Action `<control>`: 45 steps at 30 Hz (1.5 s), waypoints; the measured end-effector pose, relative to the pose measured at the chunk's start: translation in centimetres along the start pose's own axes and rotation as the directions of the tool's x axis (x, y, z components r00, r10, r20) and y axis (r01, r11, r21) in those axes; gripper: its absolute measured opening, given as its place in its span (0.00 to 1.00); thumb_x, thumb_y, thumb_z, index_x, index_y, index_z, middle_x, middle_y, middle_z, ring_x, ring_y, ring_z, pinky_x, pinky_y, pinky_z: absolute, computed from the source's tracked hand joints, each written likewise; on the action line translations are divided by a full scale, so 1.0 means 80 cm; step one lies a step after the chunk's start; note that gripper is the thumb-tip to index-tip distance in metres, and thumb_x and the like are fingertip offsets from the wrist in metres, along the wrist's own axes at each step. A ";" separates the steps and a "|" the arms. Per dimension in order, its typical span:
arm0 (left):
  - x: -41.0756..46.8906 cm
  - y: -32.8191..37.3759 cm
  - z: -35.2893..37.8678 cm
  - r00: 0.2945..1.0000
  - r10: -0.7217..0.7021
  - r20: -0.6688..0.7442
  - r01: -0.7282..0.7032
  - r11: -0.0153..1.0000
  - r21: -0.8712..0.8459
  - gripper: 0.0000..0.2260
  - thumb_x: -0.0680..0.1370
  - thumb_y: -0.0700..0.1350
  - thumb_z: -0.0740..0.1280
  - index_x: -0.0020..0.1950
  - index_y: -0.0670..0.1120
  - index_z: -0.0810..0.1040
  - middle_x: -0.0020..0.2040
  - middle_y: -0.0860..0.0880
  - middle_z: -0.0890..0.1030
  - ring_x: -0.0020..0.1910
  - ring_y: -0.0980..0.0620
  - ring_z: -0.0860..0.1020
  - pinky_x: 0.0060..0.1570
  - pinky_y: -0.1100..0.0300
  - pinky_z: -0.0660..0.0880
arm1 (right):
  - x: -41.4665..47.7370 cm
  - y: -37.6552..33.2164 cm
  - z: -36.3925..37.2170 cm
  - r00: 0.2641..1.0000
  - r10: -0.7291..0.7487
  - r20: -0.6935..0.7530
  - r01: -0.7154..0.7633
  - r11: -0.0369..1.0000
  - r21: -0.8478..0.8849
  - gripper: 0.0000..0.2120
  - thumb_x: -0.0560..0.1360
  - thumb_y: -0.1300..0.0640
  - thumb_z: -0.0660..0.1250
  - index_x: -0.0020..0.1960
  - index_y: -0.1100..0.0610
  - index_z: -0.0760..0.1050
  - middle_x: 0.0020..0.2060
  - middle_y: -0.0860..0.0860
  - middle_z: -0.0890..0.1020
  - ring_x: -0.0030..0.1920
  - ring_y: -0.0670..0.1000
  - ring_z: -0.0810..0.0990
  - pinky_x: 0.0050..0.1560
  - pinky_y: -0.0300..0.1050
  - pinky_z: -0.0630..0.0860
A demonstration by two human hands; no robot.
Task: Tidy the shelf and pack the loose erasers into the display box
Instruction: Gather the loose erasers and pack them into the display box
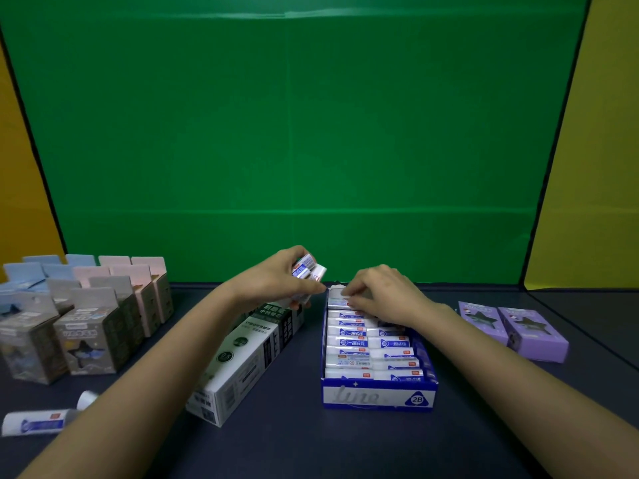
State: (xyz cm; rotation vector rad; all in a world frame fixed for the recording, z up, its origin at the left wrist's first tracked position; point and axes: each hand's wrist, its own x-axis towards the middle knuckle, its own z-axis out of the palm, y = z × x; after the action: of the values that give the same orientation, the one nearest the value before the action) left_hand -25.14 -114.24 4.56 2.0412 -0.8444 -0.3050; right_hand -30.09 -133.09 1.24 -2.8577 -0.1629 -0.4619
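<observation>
A blue and white display box (pixel 377 397) marked 2B stands at centre right, holding two rows of white erasers with blue sleeves (pixel 349 342). My left hand (pixel 280 276) hovers above and left of the box's far end, shut on a small stack of erasers (pixel 308 267). At the far end of the box, my right hand (pixel 383 293) has its fingertips pinched on one eraser (pixel 337 293) in the back row. One loose eraser (pixel 34 423) lies at the near left, partly hidden by my left forearm.
A long white and dark refill box (pixel 242 364) lies diagonally left of the display box. Grey, pink and blue cartons (pixel 93 316) stand in rows at the left. Two purple packs (pixel 515 326) lie at the right. A green backdrop rises behind.
</observation>
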 end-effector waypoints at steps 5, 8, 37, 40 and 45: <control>-0.003 0.001 0.005 0.999 0.013 0.032 -0.013 1.000 0.017 0.16 0.73 0.42 0.69 0.55 0.38 0.68 0.35 0.45 0.77 0.27 0.56 0.75 0.27 0.65 0.72 | -0.004 -0.022 -0.013 0.994 0.103 0.030 -0.094 0.708 0.700 0.11 0.76 0.53 0.64 0.52 0.58 0.80 0.43 0.52 0.83 0.42 0.49 0.82 0.49 0.45 0.80; -0.004 0.006 0.010 0.998 0.015 0.058 -0.017 0.999 0.032 0.14 0.74 0.42 0.69 0.54 0.40 0.69 0.35 0.45 0.77 0.25 0.57 0.74 0.26 0.66 0.70 | -0.005 -0.030 -0.013 0.987 0.128 0.093 -0.151 0.602 0.784 0.12 0.73 0.55 0.69 0.52 0.61 0.80 0.39 0.53 0.83 0.35 0.46 0.80 0.40 0.36 0.78; 0.004 0.010 0.018 0.998 0.058 -0.009 -0.058 0.998 0.015 0.09 0.74 0.41 0.68 0.49 0.42 0.70 0.40 0.40 0.75 0.31 0.51 0.74 0.27 0.61 0.70 | -0.031 0.033 -0.035 0.995 0.081 -0.064 -0.065 0.974 0.219 0.11 0.69 0.58 0.70 0.50 0.53 0.73 0.39 0.47 0.78 0.39 0.47 0.78 0.47 0.42 0.77; 0.003 0.011 0.019 0.998 0.055 -0.014 -0.055 0.998 0.019 0.09 0.74 0.41 0.68 0.49 0.42 0.70 0.41 0.39 0.75 0.31 0.49 0.74 0.27 0.62 0.69 | -0.029 0.026 -0.029 0.999 -0.033 -0.027 0.033 0.999 -0.004 0.11 0.69 0.55 0.69 0.51 0.53 0.75 0.39 0.46 0.78 0.42 0.48 0.78 0.47 0.45 0.77; 0.001 0.010 0.017 0.999 0.046 -0.007 -0.046 0.999 0.020 0.10 0.74 0.42 0.68 0.50 0.41 0.70 0.41 0.41 0.76 0.34 0.49 0.75 0.29 0.61 0.70 | -0.029 0.023 -0.017 0.995 -0.090 0.039 0.095 0.984 -0.152 0.13 0.72 0.52 0.67 0.56 0.52 0.75 0.47 0.49 0.79 0.47 0.51 0.77 0.47 0.45 0.73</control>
State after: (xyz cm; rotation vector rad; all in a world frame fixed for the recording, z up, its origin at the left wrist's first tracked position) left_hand -26.15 -115.47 4.41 2.0368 -0.8921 -0.2646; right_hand -32.39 -135.37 1.31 -3.0199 -0.2788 -0.4660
